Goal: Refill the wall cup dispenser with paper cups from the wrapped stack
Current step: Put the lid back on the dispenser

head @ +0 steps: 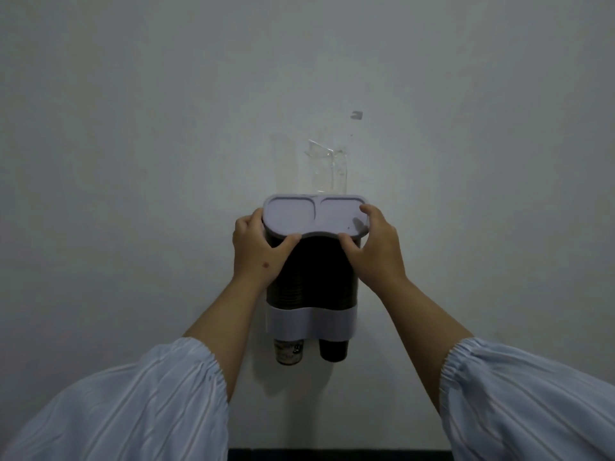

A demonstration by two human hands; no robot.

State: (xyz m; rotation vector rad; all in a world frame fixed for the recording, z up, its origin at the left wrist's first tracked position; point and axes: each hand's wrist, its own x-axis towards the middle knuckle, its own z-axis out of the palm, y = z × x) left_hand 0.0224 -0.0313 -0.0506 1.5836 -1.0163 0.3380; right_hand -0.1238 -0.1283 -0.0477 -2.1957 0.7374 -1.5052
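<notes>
Dispenser (311, 287) lid (316, 216) (grey) gripped by left hand (258, 251) and right hand (372, 247).

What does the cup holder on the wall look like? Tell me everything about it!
The cup dispenser hangs on the pale wall. It looks like plastic: a dark see-through body with two tubes side by side, a light grey band across the bottom, and a flat light grey lid with two shallow dents. Stacked cups show through the body, and one cup sticks out under each tube. The left hand and right hand grip the lid's ends.
</notes>
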